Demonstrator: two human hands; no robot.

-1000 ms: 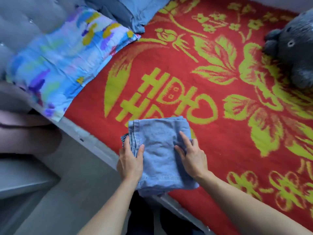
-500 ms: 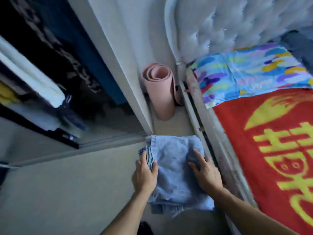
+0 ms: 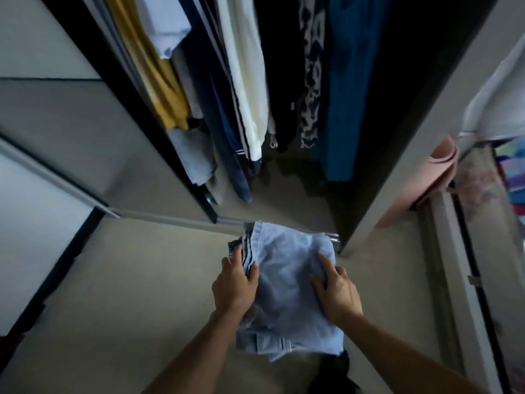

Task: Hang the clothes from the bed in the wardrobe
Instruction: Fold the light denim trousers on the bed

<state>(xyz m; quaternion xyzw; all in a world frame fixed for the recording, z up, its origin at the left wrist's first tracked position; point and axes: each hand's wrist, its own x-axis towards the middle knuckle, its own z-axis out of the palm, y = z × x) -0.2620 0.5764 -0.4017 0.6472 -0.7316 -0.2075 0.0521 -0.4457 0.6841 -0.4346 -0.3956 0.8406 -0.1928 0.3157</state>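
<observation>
The folded denim (image 3: pixel 287 282) sits at lower centre of the frame, held in the air just before the open wardrobe (image 3: pixel 426 132). The left hand (image 3: pixel 234 285) clasps its left edge, and the right hand (image 3: pixel 336 294) grips the right side, thumb and forefinger on top. To my eye it wants shaking out and a hanger before joining the hung clothes (image 3: pixel 250 81). No rail or spare hanger shows; the frame's top edge cuts them off, and the wardrobe's depths are dark.

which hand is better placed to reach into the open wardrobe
Right hand, probably: left hand pinches the stacked edges of the folded light blue denim garment, and the wardrobe has unfilled space rightward.
</observation>
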